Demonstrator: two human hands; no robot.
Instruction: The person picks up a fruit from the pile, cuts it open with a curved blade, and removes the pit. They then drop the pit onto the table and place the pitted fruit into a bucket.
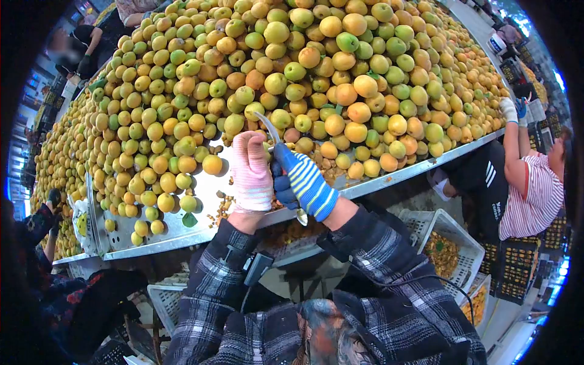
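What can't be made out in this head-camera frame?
- Head view: whatever the left hand grips; the glove's back faces the camera and covers the palm.
- Handle of the knife: wrapped by the right hand; only the curved blade shows.
- Far end of the fruit pile: cut off by the top edge.
- Brown contents of the white crate: too small to identify.

Plaid sleeves [210,277], pink glove [250,173], blue-striped glove [309,184]
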